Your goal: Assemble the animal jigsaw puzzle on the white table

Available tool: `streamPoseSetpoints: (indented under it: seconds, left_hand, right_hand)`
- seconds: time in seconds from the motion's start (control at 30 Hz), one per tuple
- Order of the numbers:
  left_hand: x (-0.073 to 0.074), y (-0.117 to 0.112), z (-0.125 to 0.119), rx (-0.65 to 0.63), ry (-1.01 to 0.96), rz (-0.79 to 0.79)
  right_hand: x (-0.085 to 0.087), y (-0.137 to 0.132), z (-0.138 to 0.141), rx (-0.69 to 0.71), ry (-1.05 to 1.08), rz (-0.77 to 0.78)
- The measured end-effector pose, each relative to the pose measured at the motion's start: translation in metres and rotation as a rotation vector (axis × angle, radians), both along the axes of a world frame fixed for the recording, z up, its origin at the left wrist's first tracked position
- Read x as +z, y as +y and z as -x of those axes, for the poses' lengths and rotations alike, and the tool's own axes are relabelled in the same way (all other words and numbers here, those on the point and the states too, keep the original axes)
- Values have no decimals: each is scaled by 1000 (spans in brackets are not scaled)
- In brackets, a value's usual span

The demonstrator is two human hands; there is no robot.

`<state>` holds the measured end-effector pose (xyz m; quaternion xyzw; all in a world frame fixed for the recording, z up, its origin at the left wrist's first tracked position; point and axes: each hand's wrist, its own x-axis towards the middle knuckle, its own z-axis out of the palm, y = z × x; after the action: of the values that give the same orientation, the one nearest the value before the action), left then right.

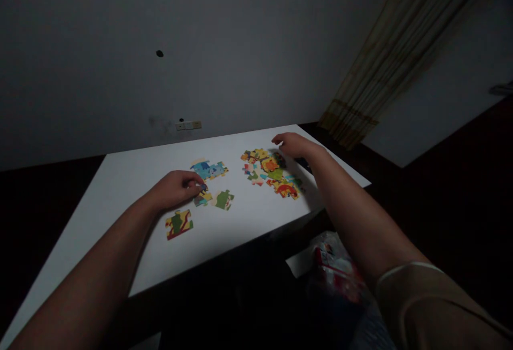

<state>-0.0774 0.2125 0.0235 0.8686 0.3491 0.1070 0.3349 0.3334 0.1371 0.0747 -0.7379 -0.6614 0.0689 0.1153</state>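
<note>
Pinching a small puzzle piece (203, 187) between the closed fingers (196, 180) of the left hand (175, 190); right hand (295, 146) with fingers (280, 139) open, just beside a heap of puzzle pieces (266, 171); joined puzzle sections (208, 169) lie between both hands on the white surface (120, 189).
</note>
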Motion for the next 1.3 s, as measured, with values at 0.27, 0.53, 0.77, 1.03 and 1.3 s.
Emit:
streamPoseSetpoints:
  seconds: [0.27,0.53,0.77,1.03,1.3]
  left_hand:
    - [3,-9,-8,-56,73,-83]
    - [12,-14,-7,-21,89,-154]
    - [4,-9,-4,47,72,-149]
    - [-1,2,-3,76,32,-384]
    - [-15,12,-3,-15,40,-463]
  right_hand:
    - [-31,-43,-6,11,-15,-104]
    - [-48,-131,72,22,-212,-181]
    - [-74,-170,133,-74,-230,-256]
    - [-94,-179,158,-35,-14,-297]
    - [-102,-181,151,14,120,-367]
